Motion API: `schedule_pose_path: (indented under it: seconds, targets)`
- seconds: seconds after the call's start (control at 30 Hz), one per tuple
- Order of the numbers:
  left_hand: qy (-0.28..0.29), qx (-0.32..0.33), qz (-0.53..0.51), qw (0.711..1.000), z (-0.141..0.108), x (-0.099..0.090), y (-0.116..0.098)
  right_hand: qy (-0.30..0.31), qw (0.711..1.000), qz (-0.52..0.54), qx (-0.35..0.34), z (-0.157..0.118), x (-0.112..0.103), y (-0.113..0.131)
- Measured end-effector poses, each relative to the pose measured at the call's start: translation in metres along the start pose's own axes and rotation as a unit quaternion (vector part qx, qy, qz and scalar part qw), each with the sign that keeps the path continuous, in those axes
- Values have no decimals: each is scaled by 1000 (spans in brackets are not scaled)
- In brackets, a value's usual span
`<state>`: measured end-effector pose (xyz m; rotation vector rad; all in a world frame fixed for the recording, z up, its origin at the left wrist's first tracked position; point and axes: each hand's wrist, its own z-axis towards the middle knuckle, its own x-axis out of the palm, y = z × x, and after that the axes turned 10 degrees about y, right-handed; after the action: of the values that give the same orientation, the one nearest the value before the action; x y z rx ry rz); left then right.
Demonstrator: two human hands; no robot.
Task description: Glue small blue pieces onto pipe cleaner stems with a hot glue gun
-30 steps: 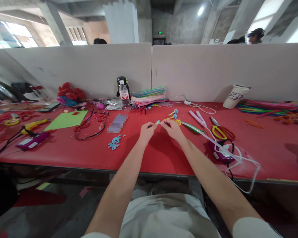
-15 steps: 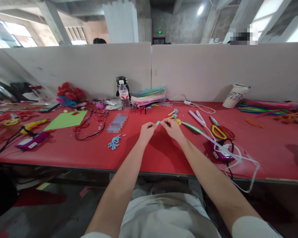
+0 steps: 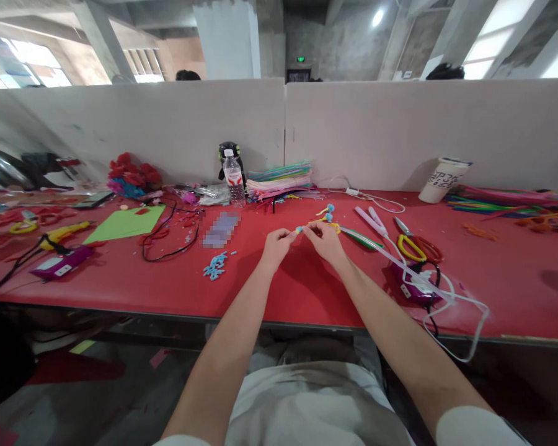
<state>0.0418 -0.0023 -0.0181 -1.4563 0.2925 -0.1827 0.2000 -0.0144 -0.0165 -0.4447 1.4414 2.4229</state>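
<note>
Over the red table, my left hand [image 3: 278,246] and my right hand [image 3: 325,241] meet fingertip to fingertip. Both are closed in a pinch on a small light-blue piece [image 3: 299,230]; the fingers hide most of it, and its exact shape is too small to tell. Just behind my right hand lie little blue fuzzy blooms [image 3: 328,217] with yellow stems, partly covered by the hand. A loose heap of short blue pipe cleaner pieces [image 3: 214,266] rests to the left of my left hand.
Right of my hands lie a pink hair straightener [image 3: 371,221], scissors [image 3: 411,246] and a purple corded box [image 3: 413,288]. Bundled pipe cleaners [image 3: 279,179] and a water bottle [image 3: 233,179] stand by the partition. A cup [image 3: 441,180] is at right, green paper [image 3: 125,223] at left.
Both hands keep their pinch on the blue piece with only slight finger movement. The whole view has shifted a little; the things on the table look unmoved.
</note>
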Motion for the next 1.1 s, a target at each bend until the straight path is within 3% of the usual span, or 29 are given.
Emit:
schedule_pose_path:
  seconds: [0.5,0.73,0.8,0.97,1.1]
  targets:
    - [-12,5,-23,1000,-3,-2,-5,-31,999,-15,-32,-8,7,12]
    - [-11,11,-20,1000,-3,-4,-5,-46,998,33,-1,-6,6,13]
    - [12,3,-43,999,-4,-9,-8,-29,994,104,27,-4,6,11]
    - [141,-39,-100,984,-11,-32,-19,62,957,257,118,-3,7,9]
    - [157,-77,-120,977,-14,-44,-22,131,937,295,133,-6,7,9]
